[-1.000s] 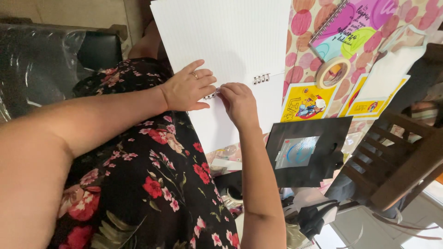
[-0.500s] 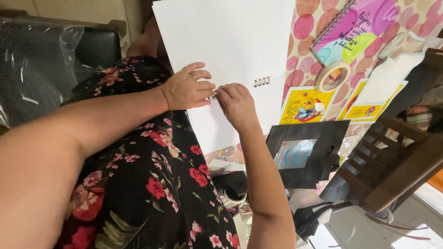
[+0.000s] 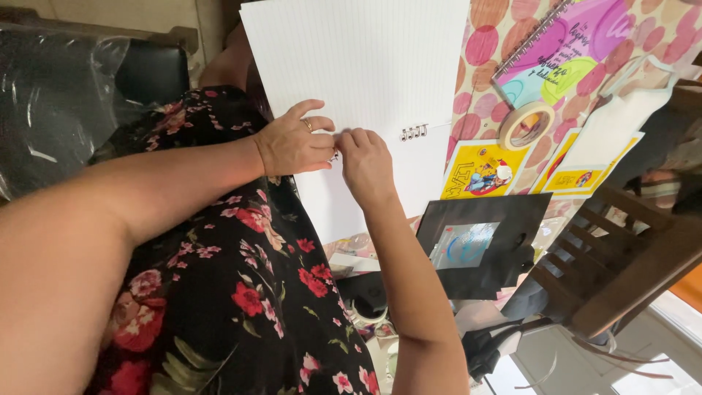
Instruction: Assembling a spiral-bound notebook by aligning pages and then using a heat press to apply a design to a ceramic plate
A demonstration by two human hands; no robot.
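Near the frame's centre, the left hand (image 3: 292, 145) and right hand (image 3: 365, 164) meet, each grip pinched shut on the wire spiral (image 3: 413, 132) of a white lined notebook (image 3: 358, 58); a tape roll (image 3: 526, 124) lies right of it on the counter (image 3: 482, 44).

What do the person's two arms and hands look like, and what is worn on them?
Both arms are bare, with no sleeves, watch or gloves in view. The left hand wears a ring on one finger. The right hand shows no jewellery.

Home craft table: dotted tablecloth (image 3: 491, 51), tape roll (image 3: 526, 125), wooden chair (image 3: 621, 263).
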